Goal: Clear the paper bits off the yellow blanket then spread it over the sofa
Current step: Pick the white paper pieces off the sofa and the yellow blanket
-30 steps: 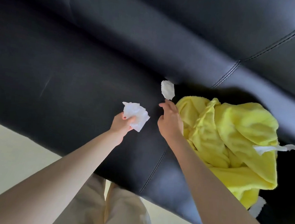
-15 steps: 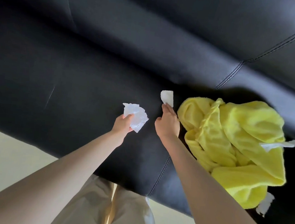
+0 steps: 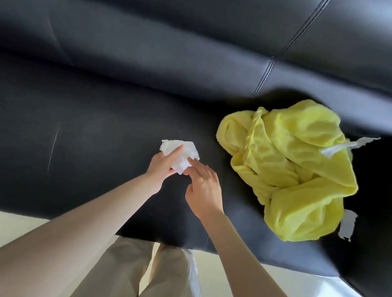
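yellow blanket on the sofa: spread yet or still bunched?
Still bunched. The yellow blanket lies in a crumpled heap on the black sofa seat, with a paper strip on it.

Single head view, looking steeply down, close over sofa (image 3: 98, 120) seat
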